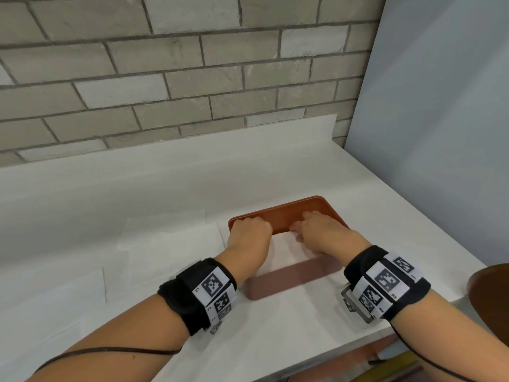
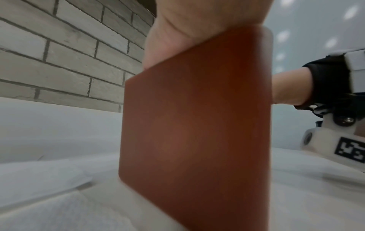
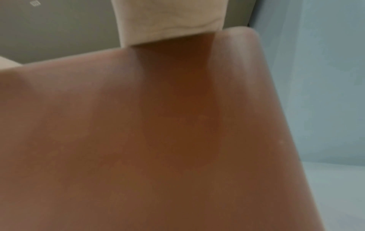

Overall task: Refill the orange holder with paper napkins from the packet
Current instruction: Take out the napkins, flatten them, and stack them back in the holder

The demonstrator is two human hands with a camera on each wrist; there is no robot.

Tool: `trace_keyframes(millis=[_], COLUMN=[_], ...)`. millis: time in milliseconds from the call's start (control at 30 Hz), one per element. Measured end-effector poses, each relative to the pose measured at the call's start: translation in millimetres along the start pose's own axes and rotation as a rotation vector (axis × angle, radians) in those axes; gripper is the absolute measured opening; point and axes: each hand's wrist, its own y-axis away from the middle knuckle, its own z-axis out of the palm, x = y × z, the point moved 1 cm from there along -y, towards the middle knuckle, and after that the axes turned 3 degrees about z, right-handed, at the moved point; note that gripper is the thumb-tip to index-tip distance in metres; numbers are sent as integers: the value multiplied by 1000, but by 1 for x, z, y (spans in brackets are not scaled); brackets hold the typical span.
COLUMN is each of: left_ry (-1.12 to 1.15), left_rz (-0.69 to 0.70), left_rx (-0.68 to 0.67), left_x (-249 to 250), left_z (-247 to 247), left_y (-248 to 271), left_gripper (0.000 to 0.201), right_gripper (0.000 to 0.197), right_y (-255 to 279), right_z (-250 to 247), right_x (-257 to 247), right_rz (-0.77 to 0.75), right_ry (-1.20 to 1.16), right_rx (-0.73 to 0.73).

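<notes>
The orange holder (image 1: 292, 279) stands on the white counter (image 1: 110, 194), its two walls upright with a stack of white napkins (image 1: 283, 252) between them. My left hand (image 1: 249, 230) curls over the top of the holder at its left end; in the left wrist view the palm sits over the orange wall (image 2: 193, 125). My right hand (image 1: 316, 230) reaches over the stack, fingers against the far wall and thumb on the napkins' near side. The right wrist view is filled by the holder's near wall (image 3: 158, 140). The fingertips of both hands are hidden.
The flattened clear packet (image 1: 170, 244) lies on the counter left of the holder. A brick wall (image 1: 192, 78) runs behind, and a pale blue panel (image 1: 440, 133) closes the right side. A brown rounded object (image 1: 490, 299) sits beyond the counter's right front edge.
</notes>
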Motion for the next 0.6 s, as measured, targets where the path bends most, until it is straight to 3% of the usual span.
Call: trace_keyframes(millis=[200,333,533,600], left_ry=[-67,2,153,210], left_rz=[41,-37,17,22], left_rx=[-186,-313,-155,-159], left_x=[3,3,-1,-4], left_z=[6,11,11,13], left_y=[-1,-7,-7,-8], left_gripper=[21,44,31,29], right_gripper=[45,60,71,83], right_y=[-1,-1,-2,-1], right_z=[0,0,-4,-4], right_x=[-3,-2,-1,-1], right_rz=[-69,-77,-60,-77], right_ry=[40,97,78,18], right_rx=[93,56,56,36])
